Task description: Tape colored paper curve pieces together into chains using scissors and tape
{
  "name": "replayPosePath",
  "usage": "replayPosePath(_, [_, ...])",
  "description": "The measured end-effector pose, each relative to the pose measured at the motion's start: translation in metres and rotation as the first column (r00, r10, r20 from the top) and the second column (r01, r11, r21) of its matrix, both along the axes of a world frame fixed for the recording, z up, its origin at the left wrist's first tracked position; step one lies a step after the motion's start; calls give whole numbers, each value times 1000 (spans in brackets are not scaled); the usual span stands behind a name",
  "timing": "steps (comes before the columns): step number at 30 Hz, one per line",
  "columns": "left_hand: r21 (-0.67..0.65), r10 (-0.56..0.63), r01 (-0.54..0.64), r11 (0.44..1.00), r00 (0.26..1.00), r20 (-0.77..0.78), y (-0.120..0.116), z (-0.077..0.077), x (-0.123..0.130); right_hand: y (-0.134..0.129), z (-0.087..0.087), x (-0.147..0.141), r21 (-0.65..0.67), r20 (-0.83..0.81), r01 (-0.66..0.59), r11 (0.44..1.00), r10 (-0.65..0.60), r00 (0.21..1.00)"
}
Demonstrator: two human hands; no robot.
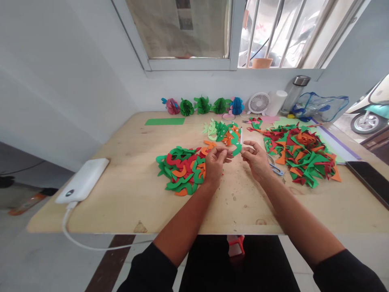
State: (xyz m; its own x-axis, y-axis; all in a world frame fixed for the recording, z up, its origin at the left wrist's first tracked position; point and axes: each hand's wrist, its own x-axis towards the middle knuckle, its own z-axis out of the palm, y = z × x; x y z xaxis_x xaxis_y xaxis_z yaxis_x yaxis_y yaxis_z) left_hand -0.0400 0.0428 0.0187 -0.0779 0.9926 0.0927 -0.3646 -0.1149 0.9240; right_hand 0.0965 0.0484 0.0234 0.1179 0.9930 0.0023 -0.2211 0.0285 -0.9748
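A curved green paper cutout (236, 151) is held up between my two hands above the table. My left hand (215, 161) pinches its left end between thumb and fingers. At the other end, the thumb and index finger of my right hand (255, 160) are closed on its edge. Just behind lie orange paper cutouts with white spots (227, 139) and a white pen-like stick (241, 135). Beside my left hand is a pile of curved green, red and orange cutouts (179, 169). Partly hidden by my right hand is a blue-handled tool (276, 169).
Paper scraps (306, 152) are heaped on the right, near a black phone (369, 182). Folded paper figures (202, 105), a small fan (259, 103) and a bottle (295, 95) line the wall. A white power bank (83, 180) with a cable sits at the left edge.
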Motion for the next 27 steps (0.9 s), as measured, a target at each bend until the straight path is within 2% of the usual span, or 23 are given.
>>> replayPosePath(5, [-57, -38, 40, 998, 999, 23, 0, 3, -1, -1, 1, 0, 3, -5, -6, 1000, 6, 1000])
replayPosePath(9, [-73, -47, 44, 996, 998, -36, -5, 7, -1, -1, 0, 0, 1, -30, -10, 1000, 10, 1000])
replayPosePath(18, [20, -59, 61, 998, 993, -98, -5, 0, 2, -1, -1, -3, -1, -54, 5, 1000, -5, 999])
replayPosePath(27, [-14, 24, -26, 1000, 993, -116, -5, 4, 1, -1, -2, -6, 11, -7, 7, 1000, -7, 1000])
